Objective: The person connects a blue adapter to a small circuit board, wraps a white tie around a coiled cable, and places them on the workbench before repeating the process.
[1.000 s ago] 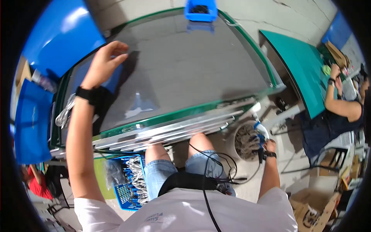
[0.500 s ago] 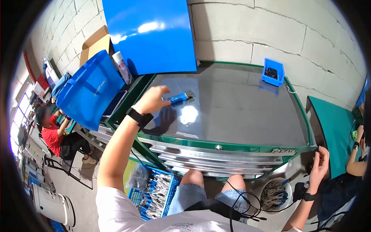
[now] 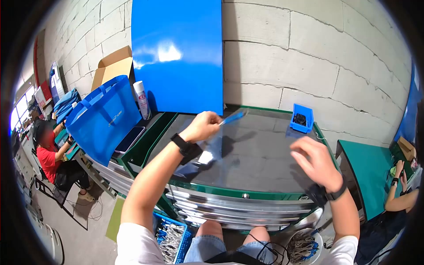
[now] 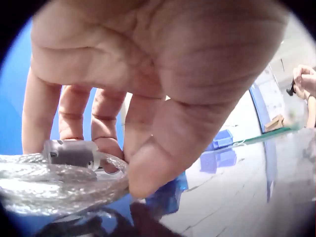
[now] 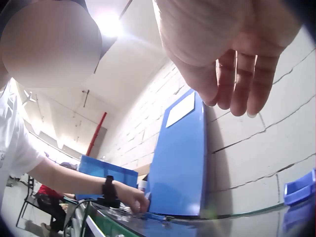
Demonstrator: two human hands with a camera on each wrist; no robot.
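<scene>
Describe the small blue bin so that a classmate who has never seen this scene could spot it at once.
Find the grey-topped cabinet before the pale block wall. Near its far right corner sits the small blue bin. Unlike the bigger blue bag and blue panel farther left, it holds something black.

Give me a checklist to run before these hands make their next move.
1. Left hand has the blue item: ok, it juts out at the fingertips.
2. Blue item's tip undamaged: cannot tell, it is blurred.
3. Right hand free: ok, it holds nothing, above the worktop.
4. Right hand supporting the blue item: not ok, they are apart.
5. Silvery cable firmly gripped: cannot tell, it lies by the left fingers.
6. Blue tray on the worktop: ok, near its far right corner.
</scene>
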